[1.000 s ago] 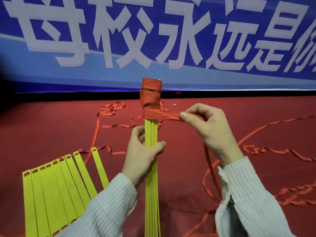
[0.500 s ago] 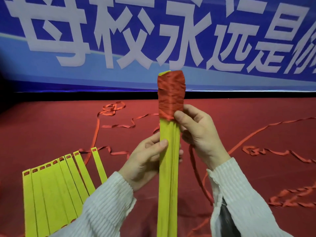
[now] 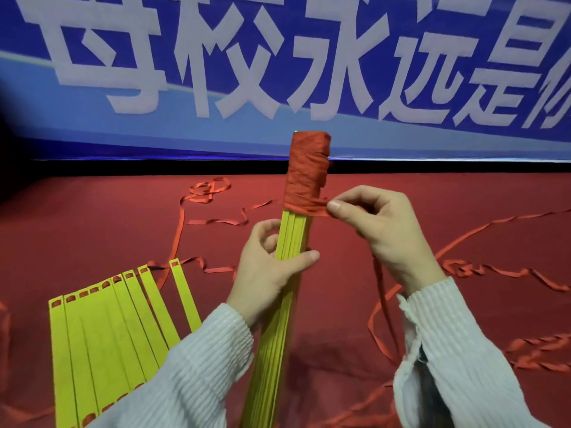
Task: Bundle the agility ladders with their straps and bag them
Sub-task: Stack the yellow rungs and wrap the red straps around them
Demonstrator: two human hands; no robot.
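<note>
A stack of yellow ladder rungs (image 3: 278,319) stands upright in the middle of the view. Red strap (image 3: 307,174) is wound many times around its top end. My left hand (image 3: 272,273) grips the stack just below the winding, thumb across the front. To the right of the winding, my right hand (image 3: 380,230) pinches the strap where it leaves the lowest turn. From that hand the free strap hangs down to the floor. A second set of yellow rungs (image 3: 105,335) lies fanned out flat at the lower left, still threaded on red strap.
Loose red strap (image 3: 494,270) trails in loops over the red carpet on the right and behind the bundle (image 3: 210,188). A blue banner (image 3: 154,72) with large white characters rises at the back edge of the carpet.
The bundle has turned in my left hand and one more turn of strap lies at the bottom of the winding. My right hand came round from the bundle's right side, strap pinched.
</note>
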